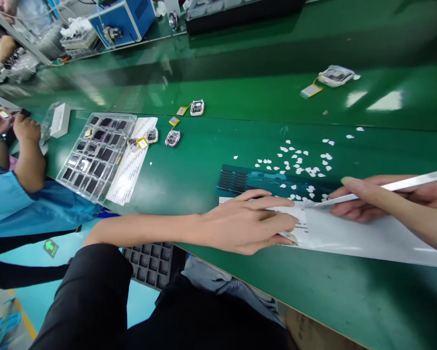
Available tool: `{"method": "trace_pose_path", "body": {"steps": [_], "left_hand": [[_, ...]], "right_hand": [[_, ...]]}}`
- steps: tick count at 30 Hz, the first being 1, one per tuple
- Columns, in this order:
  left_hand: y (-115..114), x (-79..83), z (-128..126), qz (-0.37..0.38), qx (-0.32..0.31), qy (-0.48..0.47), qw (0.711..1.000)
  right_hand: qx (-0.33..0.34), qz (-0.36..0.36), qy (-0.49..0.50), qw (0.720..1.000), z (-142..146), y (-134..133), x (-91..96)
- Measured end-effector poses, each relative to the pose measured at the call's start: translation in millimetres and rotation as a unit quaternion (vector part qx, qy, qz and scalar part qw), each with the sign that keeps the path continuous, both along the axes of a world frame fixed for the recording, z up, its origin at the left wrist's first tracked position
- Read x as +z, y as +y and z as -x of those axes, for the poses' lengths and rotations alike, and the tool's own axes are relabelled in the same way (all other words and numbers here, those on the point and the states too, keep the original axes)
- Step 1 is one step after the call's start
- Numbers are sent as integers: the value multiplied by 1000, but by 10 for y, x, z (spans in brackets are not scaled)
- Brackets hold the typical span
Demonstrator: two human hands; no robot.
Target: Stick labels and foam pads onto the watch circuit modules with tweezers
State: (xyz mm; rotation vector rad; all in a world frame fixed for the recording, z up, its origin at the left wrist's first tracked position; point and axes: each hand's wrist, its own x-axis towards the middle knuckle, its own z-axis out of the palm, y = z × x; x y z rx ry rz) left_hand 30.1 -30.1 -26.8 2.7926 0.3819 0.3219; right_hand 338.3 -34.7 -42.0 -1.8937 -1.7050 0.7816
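Note:
A long white glossy sheet (353, 233) with small dark marks lies along the near side of the green table. My left hand (254, 223) rests on the left end of the sheet, fingers stretched and apart. By its fingertips the sheet's edge looks slightly lifted. My right hand (371, 197) grips a pair of white tweezers (418, 181), their tips touching the sheet near the small marks. Many small white round tabbed pieces (302, 165) are scattered just beyond. Under them, partly covered by the sheet, is a dark green strip (236, 180) bearing black bars.
Small watch-like devices (172, 138) with yellow-edged batteries lie on the table, another device (337, 75) far right. A clear compartment tray (97, 155) sits left, beside a printed sheet (125, 177). A co-worker in a blue top (32, 199) works at the left. A blue box (125, 22) stands behind.

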Motion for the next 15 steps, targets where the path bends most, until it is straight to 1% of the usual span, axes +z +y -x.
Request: {"method": "trace_pose_path", "body": {"steps": [3,6,10,15], "left_hand": [[12,0,-3,28,5,11,1000],[18,18,-12,56,16,23,998],[26,30,-17,74,15,23,997],[43,1,-7,74,11,8,997]], "right_hand": [[13,61,21,998,51,25,23],[7,89,38,995,77,25,23],[17,96,58,994,84,36,-8],[36,88,84,992,73,37,-6]]}}
